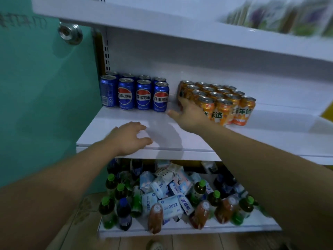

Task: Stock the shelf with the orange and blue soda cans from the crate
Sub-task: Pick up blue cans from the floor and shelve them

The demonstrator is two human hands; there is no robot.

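Blue cans [134, 93] stand at the shelf's [108, 125] back left corner, with orange cans [225, 103] mid-shelf. The right hand [189, 114] touches the orange block's left side (thumb splayed, gripping nothing). The left hand [128, 138] rests relaxed and empty at the front edge.

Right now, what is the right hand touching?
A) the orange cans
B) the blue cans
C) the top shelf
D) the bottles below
A: the right hand lies against the left side of the orange cans, apart from the blue cans; the left hand rests on the shelf.
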